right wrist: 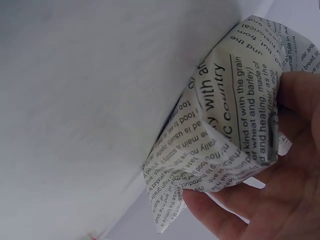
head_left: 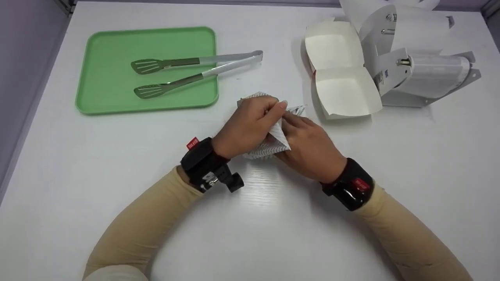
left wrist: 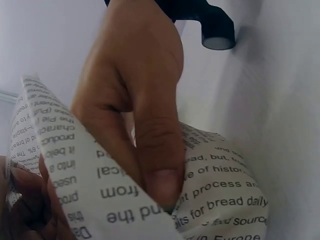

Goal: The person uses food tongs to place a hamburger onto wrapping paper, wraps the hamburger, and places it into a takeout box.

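A folded sheet of thin white paper printed with black text (right wrist: 225, 130) sits at the middle of the white worktop (head_left: 258, 218), between the person's two hands. The left hand's (head_left: 250, 125) grip is pinching the paper, its thumb pressed down beside a raised, slanting flap. The right hand's (head_left: 314, 148) grip is curled about the parcel's right side, thumb and fingers on the paper. Whether anything lies inside the folds cannot be told.

The likeliest trouble is the loose flap: if the left grip eases before the fold is creased, the paper could spring open. If the two grips pull against each other, the sheet could tear at a crease; squeezing too hard from the right could crush the parcel.

Far left, silver metal tongs with slotted heads (head_left: 201, 75) lie across a green rectangular tray (head_left: 113, 78), their handle end overhanging its right edge; a wide sweep of the left hand could knock it. Far right, an open white card box (head_left: 345, 91) lies just beside a white roll dispenser (head_left: 437, 76), where a careless reach could shift it.
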{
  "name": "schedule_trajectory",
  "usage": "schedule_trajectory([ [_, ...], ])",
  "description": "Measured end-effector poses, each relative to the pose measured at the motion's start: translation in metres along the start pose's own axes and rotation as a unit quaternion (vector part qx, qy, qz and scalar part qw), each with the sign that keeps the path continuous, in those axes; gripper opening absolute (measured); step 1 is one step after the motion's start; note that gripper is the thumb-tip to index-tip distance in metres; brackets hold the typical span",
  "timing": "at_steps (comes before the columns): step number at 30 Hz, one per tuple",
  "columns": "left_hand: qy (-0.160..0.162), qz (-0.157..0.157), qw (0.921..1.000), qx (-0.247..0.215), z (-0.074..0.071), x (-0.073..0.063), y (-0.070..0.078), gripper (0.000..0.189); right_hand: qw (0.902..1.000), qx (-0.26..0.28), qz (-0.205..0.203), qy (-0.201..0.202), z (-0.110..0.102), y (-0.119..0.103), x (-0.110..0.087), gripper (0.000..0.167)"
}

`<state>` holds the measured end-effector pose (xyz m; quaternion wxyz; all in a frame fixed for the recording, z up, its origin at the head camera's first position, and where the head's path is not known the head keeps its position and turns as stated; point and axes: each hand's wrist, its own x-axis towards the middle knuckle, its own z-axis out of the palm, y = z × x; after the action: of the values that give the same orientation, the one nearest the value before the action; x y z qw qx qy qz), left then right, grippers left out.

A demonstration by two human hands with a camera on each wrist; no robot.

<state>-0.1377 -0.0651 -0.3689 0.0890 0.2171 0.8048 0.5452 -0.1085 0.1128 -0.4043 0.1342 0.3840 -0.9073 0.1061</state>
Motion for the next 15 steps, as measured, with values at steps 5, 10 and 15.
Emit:
schedule_trajectory([
  [5,0.008,-0.020,0.9986,0.047,0.003,0.001,-0.004,0.042,0.9998,0.015,-0.007,-0.010,-0.002,0.003,-0.004,0.045],
  [10,-0.006,-0.042,0.9913,0.125,0.005,0.001,-0.009,0.044,0.9985,0.037,0.002,-0.041,-0.004,0.006,-0.006,0.036],
  [15,-0.022,-0.053,0.9880,0.144,0.006,-0.001,-0.013,0.044,0.9979,0.032,-0.001,-0.056,-0.005,0.007,-0.006,0.025],
])
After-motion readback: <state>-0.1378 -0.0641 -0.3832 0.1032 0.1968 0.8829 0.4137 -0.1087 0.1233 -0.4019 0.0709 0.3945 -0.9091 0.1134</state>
